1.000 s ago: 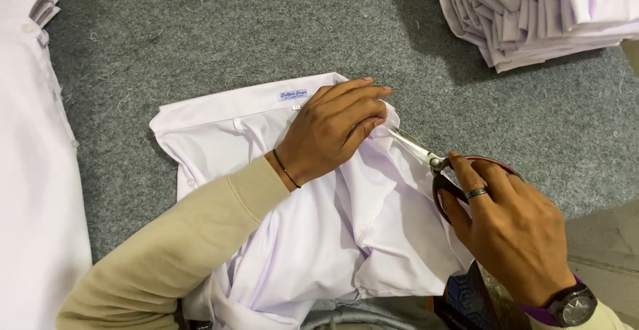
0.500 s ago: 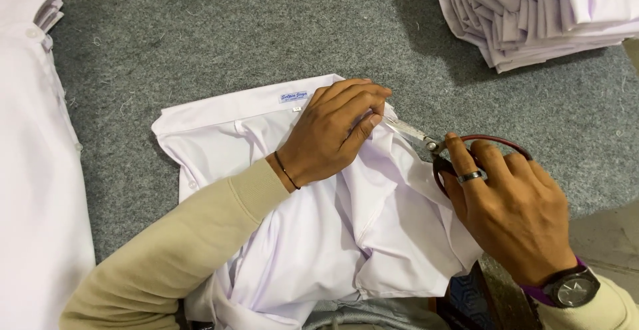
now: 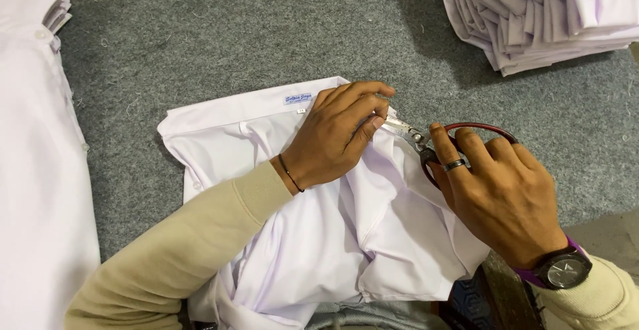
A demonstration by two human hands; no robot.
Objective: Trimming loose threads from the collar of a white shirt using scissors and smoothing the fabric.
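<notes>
On the grey felt-covered desk (image 3: 219, 44), right in front of me, lay a white shirt (image 3: 333, 237), folded and bunched, its collar band with a small sewn label turned away from me. My left hand (image 3: 336, 137) pressed down on the cloth near the collar's right end, fingers curled and pinching a bit of fabric at the edge, a thin dark band at the wrist and a beige sleeve running back toward me. Just beside it, my right hand (image 3: 502, 193) gripped a pair of scissors (image 3: 426, 145) with dark red handles, fingers closed through and around the loops, a ring on one finger and a wristwatch with a purple strap at the wrist. The short metal blades pointed left toward my left fingertips and met the shirt's edge there; I could not tell whether the blades were parted or closed. Along the left side of the desk lay more white garments (image 3: 33, 170), one with buttons along its edge. At the far right corner sat a stack of folded white shirts (image 3: 539, 17), well apart from my hands. Loose thread scraps dotted the felt around the shirt.
</notes>
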